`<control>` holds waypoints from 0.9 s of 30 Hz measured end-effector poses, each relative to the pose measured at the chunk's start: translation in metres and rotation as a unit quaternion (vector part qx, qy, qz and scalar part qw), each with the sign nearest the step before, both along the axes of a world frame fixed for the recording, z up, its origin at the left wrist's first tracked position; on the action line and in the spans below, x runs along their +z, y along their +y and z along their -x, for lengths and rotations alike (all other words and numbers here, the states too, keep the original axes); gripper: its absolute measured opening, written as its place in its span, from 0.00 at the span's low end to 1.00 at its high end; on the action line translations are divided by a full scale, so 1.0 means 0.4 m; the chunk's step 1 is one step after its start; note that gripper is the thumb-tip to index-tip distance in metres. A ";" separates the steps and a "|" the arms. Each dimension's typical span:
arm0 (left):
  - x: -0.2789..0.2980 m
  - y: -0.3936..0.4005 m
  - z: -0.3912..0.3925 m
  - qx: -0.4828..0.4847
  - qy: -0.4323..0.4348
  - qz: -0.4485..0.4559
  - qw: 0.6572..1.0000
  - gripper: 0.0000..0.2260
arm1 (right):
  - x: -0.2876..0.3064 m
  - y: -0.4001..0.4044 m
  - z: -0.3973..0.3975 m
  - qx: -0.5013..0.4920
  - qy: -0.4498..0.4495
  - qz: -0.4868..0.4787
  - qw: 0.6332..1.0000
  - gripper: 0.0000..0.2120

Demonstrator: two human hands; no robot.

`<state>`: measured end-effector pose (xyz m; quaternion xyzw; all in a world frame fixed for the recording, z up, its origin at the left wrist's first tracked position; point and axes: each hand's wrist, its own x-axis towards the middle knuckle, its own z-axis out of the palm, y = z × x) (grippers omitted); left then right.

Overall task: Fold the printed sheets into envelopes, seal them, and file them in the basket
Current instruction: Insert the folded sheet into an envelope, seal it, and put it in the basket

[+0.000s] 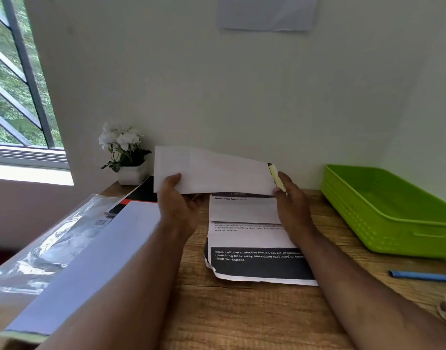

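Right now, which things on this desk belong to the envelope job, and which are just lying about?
For the job:
envelope held up by left hand and right hand
printed sheet
green basket
yellow strip, perhaps the seal

Lying about:
flower pot
blue pen
plastic-wrapped pack

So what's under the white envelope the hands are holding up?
Below the envelope a printed sheet lies on the desk. The envelope hides the sheet's top edge, and the right hand covers its right side.

The printed sheet (pixel 252 238) on the desk reads "Book Film Application" and, in its black band, "Book (without protective film on cover)".
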<state>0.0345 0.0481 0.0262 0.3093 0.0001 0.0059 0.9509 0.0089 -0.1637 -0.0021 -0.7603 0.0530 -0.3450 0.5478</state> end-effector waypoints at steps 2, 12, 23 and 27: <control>-0.008 0.015 -0.010 0.005 0.003 0.008 1.000 0.14 | 0.015 0.003 0.009 0.075 -0.010 -0.161 0.984 0.14; -0.018 -0.068 0.016 -0.104 0.014 -0.072 0.992 0.18 | 0.036 0.062 0.023 0.171 0.015 -0.366 0.915 0.27; -0.017 -0.036 0.008 -0.228 -0.037 0.004 0.973 0.34 | 0.036 0.103 0.053 0.351 0.188 -0.293 0.869 0.24; -0.017 -0.038 0.010 -0.226 -0.055 0.036 0.972 0.30 | 0.036 0.123 0.057 0.313 0.174 -0.260 0.897 0.17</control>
